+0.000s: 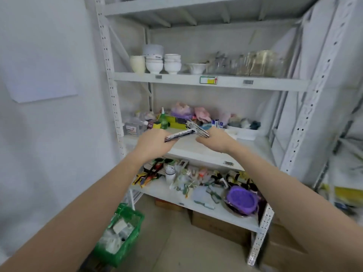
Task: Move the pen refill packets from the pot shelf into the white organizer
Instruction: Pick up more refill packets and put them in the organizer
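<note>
My left hand (152,143) grips a long flat pen refill packet (179,135) that points right. My right hand (215,141) holds another pen refill packet (196,128) that angles up to the left, and the two packets cross at their tips. Both hands hover in front of the middle shelf (198,152) of a white metal rack. A white organizer tray (242,132) sits on that shelf to the right of my right hand, with dark and pale fluffy things behind it. The view is blurred.
The upper shelf (208,80) carries white bowls (154,64) and glass jars (255,63). Bottles and coloured bags crowd the back of the middle shelf. The lower shelf holds clutter and a purple dish (241,200). A green basket (121,232) and cardboard boxes stand on the floor.
</note>
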